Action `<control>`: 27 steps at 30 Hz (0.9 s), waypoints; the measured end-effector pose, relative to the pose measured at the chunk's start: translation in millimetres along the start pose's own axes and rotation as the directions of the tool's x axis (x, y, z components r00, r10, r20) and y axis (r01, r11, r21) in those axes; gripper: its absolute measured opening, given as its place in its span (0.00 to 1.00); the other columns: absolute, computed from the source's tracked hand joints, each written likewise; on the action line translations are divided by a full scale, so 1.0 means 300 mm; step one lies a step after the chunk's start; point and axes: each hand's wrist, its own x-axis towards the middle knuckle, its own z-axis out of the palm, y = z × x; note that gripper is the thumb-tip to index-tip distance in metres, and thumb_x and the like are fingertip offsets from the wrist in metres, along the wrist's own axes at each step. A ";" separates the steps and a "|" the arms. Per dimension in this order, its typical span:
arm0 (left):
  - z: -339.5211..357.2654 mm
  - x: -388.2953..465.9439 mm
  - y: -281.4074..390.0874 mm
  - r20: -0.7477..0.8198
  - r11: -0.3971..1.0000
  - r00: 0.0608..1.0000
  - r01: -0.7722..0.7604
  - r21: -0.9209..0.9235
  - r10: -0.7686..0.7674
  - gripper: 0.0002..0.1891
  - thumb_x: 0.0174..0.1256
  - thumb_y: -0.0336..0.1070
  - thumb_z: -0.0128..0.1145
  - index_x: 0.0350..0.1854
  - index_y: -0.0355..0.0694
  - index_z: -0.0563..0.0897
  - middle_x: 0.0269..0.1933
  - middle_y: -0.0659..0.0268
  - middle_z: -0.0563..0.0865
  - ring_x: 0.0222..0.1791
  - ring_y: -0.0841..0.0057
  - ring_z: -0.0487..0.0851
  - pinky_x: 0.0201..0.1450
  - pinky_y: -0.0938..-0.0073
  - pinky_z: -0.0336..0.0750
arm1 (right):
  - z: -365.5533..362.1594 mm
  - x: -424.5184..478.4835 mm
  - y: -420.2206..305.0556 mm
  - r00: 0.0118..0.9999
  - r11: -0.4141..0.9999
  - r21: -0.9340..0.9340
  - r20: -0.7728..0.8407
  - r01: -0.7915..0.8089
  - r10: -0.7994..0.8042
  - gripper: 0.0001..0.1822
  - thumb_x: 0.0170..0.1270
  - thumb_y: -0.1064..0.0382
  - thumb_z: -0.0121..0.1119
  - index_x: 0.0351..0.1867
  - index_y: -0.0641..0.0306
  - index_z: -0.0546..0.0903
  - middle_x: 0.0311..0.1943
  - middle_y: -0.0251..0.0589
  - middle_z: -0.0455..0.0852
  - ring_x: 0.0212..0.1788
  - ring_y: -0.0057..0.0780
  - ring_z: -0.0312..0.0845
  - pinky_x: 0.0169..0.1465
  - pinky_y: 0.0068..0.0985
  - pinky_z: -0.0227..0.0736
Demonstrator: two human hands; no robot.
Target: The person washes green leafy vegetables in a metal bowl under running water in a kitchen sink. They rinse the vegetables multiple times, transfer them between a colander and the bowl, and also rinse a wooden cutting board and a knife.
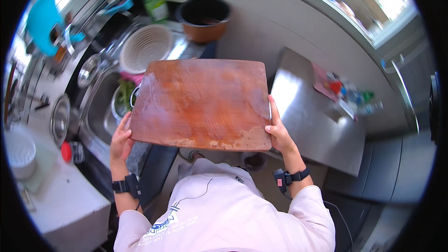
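A wooden cutting board (pixel 206 105), worn and patchy on its upper face, is held up in front of my body. My left hand (pixel 121 138) grips its left edge near the lower corner. On the right edge, my right hand (pixel 279 131) holds on with the thumb over the face and a finger stretched up along the side. Both wrists wear black straps with small devices. The board's underside is out of sight. Partly behind its left edge is a bowl with leafy greens (pixel 125 94) at the sink.
A metal sink (pixel 101 105) is at left, with a white basket (pixel 147 47), a green bottle (pixel 155 1) and a brown pot (pixel 204 19) behind. At right, a stainless steel table (pixel 311 112) bears plastic bottles (pixel 357 96) and a pink cloth (pixel 322 81). A white counter (pixel 73 203) stands at lower left.
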 end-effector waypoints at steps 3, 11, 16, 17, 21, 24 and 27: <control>0.152 0.094 -0.165 0.202 0.995 0.974 0.094 0.027 -0.097 0.37 0.52 0.24 0.52 0.67 0.35 0.55 0.61 0.53 0.69 0.61 0.66 0.70 0.61 0.66 0.65 | -0.170 -0.227 -0.012 0.980 0.999 -0.004 -0.192 0.052 -0.052 0.52 0.42 0.63 0.53 0.70 0.62 0.37 0.70 0.45 0.41 0.71 0.34 0.39 0.69 0.27 0.38; 0.527 0.222 -0.534 0.405 0.922 0.829 0.325 0.210 -0.385 0.36 0.56 0.23 0.51 0.68 0.40 0.54 0.62 0.55 0.69 0.59 0.68 0.71 0.58 0.65 0.68 | -0.554 -0.651 0.049 0.872 0.998 -0.001 -0.486 0.064 -0.056 0.47 0.43 0.60 0.49 0.69 0.68 0.45 0.68 0.45 0.49 0.70 0.32 0.43 0.69 0.25 0.39; 0.660 0.236 -0.686 0.430 0.868 0.760 0.366 0.337 -0.488 0.34 0.57 0.18 0.44 0.69 0.38 0.52 0.65 0.56 0.65 0.63 0.69 0.66 0.61 0.70 0.63 | -0.701 -0.717 0.024 0.692 0.964 -0.207 -0.721 -0.169 -0.034 0.37 0.51 0.69 0.47 0.67 0.66 0.55 0.59 0.42 0.67 0.58 0.29 0.64 0.59 0.19 0.57; 0.693 0.236 -0.707 0.440 0.862 0.748 0.362 0.355 -0.496 0.35 0.57 0.18 0.44 0.69 0.37 0.50 0.66 0.56 0.63 0.64 0.69 0.64 0.63 0.72 0.61 | -0.732 -0.712 0.011 0.688 0.905 -0.337 -0.722 -0.259 -0.072 0.37 0.52 0.66 0.50 0.67 0.66 0.56 0.59 0.42 0.67 0.59 0.28 0.64 0.60 0.19 0.56; 0.839 0.236 -0.720 0.496 0.831 0.681 0.333 0.445 -0.539 0.38 0.54 0.16 0.44 0.69 0.34 0.47 0.69 0.59 0.57 0.69 0.72 0.54 0.66 0.74 0.52 | -0.904 -0.709 0.046 0.539 0.670 -0.491 -0.827 -0.558 -0.158 0.28 0.55 0.64 0.51 0.60 0.68 0.67 0.55 0.50 0.75 0.58 0.35 0.70 0.59 0.24 0.62; 0.821 0.287 -0.816 0.553 0.811 0.616 0.276 0.516 -0.562 0.36 0.52 0.18 0.44 0.68 0.33 0.50 0.70 0.59 0.54 0.70 0.73 0.51 0.67 0.74 0.50 | -0.942 -0.659 0.074 0.523 0.570 -0.624 -0.774 -0.534 -0.358 0.21 0.55 0.66 0.50 0.52 0.70 0.74 0.49 0.52 0.79 0.53 0.38 0.75 0.55 0.28 0.68; 0.841 0.284 -0.820 0.587 0.851 0.633 0.252 0.461 -0.505 0.35 0.54 0.19 0.44 0.68 0.33 0.51 0.71 0.59 0.52 0.71 0.72 0.50 0.69 0.74 0.44 | -0.762 -0.510 -0.020 0.563 0.452 -0.713 -0.701 -0.536 -0.439 0.18 0.58 0.69 0.48 0.50 0.70 0.75 0.47 0.49 0.81 0.50 0.35 0.77 0.53 0.27 0.69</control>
